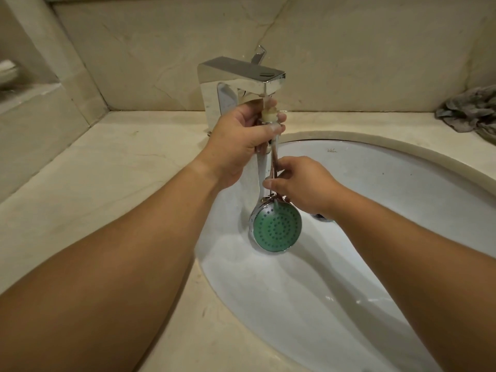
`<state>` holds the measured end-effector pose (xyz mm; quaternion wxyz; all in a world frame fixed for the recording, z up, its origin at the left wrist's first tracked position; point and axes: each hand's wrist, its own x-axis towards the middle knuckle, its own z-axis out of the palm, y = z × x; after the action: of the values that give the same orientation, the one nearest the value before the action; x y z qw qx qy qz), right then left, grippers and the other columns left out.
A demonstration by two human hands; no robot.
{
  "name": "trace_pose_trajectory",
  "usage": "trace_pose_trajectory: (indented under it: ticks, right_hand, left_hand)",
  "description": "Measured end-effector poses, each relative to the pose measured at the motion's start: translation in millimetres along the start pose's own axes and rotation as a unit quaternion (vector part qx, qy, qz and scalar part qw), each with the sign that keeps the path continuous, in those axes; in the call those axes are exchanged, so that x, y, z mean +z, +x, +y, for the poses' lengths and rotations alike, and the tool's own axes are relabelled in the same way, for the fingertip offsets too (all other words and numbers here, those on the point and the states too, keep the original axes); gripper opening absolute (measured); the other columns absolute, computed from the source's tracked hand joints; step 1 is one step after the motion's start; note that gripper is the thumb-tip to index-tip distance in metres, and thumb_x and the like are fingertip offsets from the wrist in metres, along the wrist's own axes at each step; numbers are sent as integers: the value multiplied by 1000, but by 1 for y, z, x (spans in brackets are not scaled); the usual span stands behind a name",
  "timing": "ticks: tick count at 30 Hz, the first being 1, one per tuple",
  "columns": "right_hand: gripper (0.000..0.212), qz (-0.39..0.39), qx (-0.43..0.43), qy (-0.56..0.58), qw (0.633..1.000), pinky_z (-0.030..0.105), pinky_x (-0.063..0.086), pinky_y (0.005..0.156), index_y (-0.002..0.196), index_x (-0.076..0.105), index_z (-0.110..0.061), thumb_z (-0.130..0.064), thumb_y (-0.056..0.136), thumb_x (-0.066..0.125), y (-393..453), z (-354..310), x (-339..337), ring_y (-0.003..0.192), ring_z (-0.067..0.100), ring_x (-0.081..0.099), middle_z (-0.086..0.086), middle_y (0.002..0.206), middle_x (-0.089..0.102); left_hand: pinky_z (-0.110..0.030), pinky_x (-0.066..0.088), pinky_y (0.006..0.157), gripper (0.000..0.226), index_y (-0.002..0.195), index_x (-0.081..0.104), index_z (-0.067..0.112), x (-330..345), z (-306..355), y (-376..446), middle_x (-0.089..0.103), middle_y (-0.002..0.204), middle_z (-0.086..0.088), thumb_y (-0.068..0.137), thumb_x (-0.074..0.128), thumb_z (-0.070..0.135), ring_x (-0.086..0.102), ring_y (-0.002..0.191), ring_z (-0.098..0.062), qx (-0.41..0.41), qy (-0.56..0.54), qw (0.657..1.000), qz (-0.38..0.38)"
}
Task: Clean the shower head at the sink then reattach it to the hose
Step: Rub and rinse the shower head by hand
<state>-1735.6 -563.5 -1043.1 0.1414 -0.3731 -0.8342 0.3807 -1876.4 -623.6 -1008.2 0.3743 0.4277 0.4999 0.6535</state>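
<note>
The shower head hangs upside down over the white sink, green spray face toward the camera, its threaded end up under the chrome faucet's spout. The left hand is wrapped around the top of the handle, fingers curled tight near the cream-coloured fitting. Lower down, the right hand pinches the handle just above the round head. A crumpled grey cloth lies on the desk at far right.
</note>
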Motion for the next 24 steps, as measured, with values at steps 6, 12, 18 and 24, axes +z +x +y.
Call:
trace_pose_trajectory:
  ticks: [6, 12, 18, 24]
  right_hand:
    - [28, 44, -8, 10, 999, 36, 54, 84, 115, 67, -24, -36, 90, 69, 2, -3, 3, 89, 19, 67, -1, 94, 72]
    - [36, 69, -12, 35, 997, 37, 54, 84, 126, 64, -28, -34, 91, 68, 5, -3, 7, 90, 18, 67, -3, 94, 71]
    - [40, 68, -15, 27, 997, 25, 45, 67, 133, 60, -32, -35, 93, 65, 9, -5, 13, 85, 14, 63, -5, 93, 70]
    - [42, 52, -24, 59, 997, 39, 55, 88, 129, 60, -31, -22, 89, 67, 11, -5, 7, 93, 18, 68, -5, 97, 73]
  left_hand:
    - [-37, 54, 107, 42, 125, 62, 8, 1, -1, 3, 75, 106, -6, 85, 66, -4, 72, 111, -23, 21, -17, 1000, 7]
    - [-33, 55, 103, 37, 123, 62, 8, 2, -1, 6, 74, 104, -5, 95, 57, -15, 71, 108, -19, 34, -8, 999, 7]
    - [-32, 55, 103, 35, 117, 63, 11, 2, -1, 7, 72, 104, -5, 96, 54, -16, 69, 105, -17, 41, 7, 999, 23]
    - [-28, 55, 97, 36, 111, 64, 13, 3, -2, 8, 70, 103, -6, 95, 53, -18, 69, 101, -13, 47, 7, 999, 16]
